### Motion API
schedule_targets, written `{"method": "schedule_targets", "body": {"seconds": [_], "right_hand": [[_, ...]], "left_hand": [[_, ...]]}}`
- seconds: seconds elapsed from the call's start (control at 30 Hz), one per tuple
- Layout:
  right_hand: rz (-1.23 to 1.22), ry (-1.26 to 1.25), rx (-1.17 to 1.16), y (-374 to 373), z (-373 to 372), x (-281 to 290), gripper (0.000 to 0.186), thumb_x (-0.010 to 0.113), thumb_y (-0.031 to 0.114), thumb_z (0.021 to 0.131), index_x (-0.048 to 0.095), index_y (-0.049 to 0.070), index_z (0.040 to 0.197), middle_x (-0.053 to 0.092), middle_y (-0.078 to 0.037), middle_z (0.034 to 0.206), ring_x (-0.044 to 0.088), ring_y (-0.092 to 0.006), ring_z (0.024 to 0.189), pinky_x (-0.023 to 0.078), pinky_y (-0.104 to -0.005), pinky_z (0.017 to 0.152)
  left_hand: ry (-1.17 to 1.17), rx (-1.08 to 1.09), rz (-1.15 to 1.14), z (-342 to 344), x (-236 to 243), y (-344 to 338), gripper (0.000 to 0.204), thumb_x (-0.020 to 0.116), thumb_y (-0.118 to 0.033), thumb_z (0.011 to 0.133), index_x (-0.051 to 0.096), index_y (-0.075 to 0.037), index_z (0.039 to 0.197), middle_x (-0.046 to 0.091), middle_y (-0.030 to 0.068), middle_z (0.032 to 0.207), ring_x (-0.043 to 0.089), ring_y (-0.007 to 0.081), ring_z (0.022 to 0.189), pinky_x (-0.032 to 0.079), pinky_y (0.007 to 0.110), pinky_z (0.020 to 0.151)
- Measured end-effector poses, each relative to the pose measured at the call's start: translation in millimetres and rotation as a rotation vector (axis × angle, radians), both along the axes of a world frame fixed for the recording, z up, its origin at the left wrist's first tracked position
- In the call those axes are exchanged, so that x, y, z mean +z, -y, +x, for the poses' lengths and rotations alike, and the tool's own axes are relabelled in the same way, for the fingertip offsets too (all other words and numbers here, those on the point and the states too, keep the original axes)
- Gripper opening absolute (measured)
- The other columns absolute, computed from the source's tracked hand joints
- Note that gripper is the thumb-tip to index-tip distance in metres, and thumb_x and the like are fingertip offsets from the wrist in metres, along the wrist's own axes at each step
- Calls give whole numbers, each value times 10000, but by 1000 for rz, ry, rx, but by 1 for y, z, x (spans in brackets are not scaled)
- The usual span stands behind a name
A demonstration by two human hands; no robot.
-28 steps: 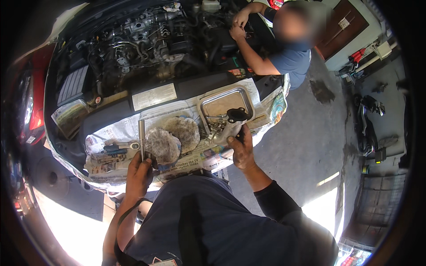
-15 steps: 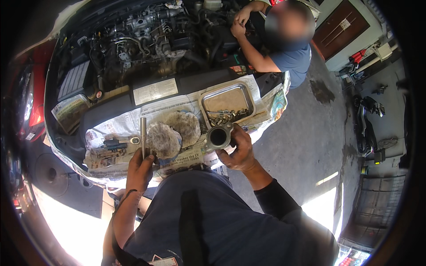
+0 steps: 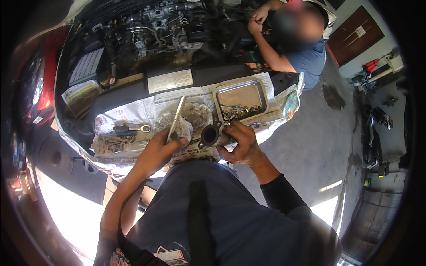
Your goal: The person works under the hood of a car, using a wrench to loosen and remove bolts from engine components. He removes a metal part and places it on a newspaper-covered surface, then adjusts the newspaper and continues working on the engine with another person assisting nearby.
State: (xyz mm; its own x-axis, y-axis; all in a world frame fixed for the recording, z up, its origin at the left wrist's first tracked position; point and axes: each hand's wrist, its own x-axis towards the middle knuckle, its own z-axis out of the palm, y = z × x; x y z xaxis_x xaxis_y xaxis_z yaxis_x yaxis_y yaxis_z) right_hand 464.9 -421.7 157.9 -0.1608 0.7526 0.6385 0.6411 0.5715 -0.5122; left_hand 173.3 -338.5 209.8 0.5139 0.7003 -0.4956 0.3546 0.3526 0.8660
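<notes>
My left hand (image 3: 159, 153) is closed around a slim, shiny metal rod (image 3: 178, 113), whose far end tilts up and to the right. To its right, my right hand (image 3: 244, 145) grips a flanged metal pipe fitting (image 3: 201, 145) by its side. The fitting's dark round bore and lugged flange face left, toward the rod, with a small gap between them. Behind the rod lie two dirty, wadded cloths (image 3: 198, 114) on newspaper (image 3: 133, 108). Whether anything else sits in my left fingers cannot be made out.
A steel tray (image 3: 267, 99) of bolts stands just beyond my right hand. Left of the cloths lie a ratchet (image 3: 144, 128) and several small tools. The open engine bay (image 3: 155, 40) stretches behind. At the far right, another person (image 3: 306, 62) leans on the car, hands together.
My left hand has come right, closer to the fitting, and the rod has gone from upright to tilted. The fitting has been turned, so its flange face shows. The whole view has shifted slightly.
</notes>
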Motion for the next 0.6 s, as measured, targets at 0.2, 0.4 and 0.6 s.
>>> {"method": "schedule_targets", "body": {"seconds": [0.2, 0.4, 0.6], "right_hand": [[-128, 33, 30, 4, -12, -3, 560, 885, 223, 648, 732, -52, 1111, 680, -188, 943, 724, -332, 761, 622, -401, 694], [-133, 20, 8, 10, -16, -3, 566, 895, 258, 654, 746, -23, 1123, 696, -177, 949, 730, -336, 778, 625, -396, 710], [-134, 32, 5, 12, -14, -3, 557, 891, 263, 661, 751, -20, 1120, 703, -177, 943, 736, -331, 782, 626, -398, 707]], "left_hand": [[-48, -152, 154, 30, 10, -10, 573, 846, -444, 908, 698, 44, 1171, 727, 77, 903, 663, 162, 806, 531, 310, 752], [-174, -195, 153, 39, 11, -13, 477, 818, -273, 856, 695, 54, 1182, 747, 93, 928, 681, 174, 846, 549, 328, 785], [-248, -195, 249, 41, 7, -12, 450, 810, -279, 860, 685, 38, 1154, 711, 69, 866, 646, 151, 762, 518, 313, 685]]}}
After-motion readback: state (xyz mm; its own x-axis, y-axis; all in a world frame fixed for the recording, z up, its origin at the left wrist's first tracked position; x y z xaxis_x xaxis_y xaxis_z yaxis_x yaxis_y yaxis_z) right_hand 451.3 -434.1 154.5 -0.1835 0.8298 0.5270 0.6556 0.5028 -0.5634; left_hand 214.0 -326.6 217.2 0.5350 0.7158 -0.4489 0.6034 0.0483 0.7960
